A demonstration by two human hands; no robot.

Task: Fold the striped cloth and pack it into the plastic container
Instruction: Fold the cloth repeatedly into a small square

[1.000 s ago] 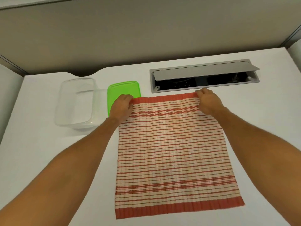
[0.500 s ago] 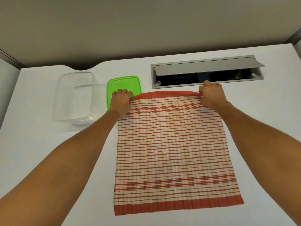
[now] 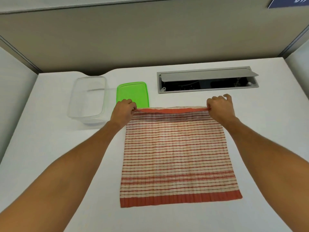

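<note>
A red-and-cream striped cloth (image 3: 175, 153) lies spread on the white desk, its near red hem toward me. My left hand (image 3: 123, 111) pinches the far left corner and my right hand (image 3: 219, 108) pinches the far right corner. The far edge is raised a little off the desk between them. A clear plastic container (image 3: 87, 99) stands open to the left of the cloth, apart from my left hand. Its green lid (image 3: 133, 92) lies flat between the container and the cloth, partly behind my left hand.
A grey cable hatch (image 3: 206, 80) with its flap open is set into the desk behind the cloth. A beige partition wall (image 3: 150, 39) closes off the back. The white desk (image 3: 50, 148) stretches to both sides.
Both hands have closed on the far corners and lifted the far hem slightly off the desk. The camera has tilted, so the scene sits lower in view.
</note>
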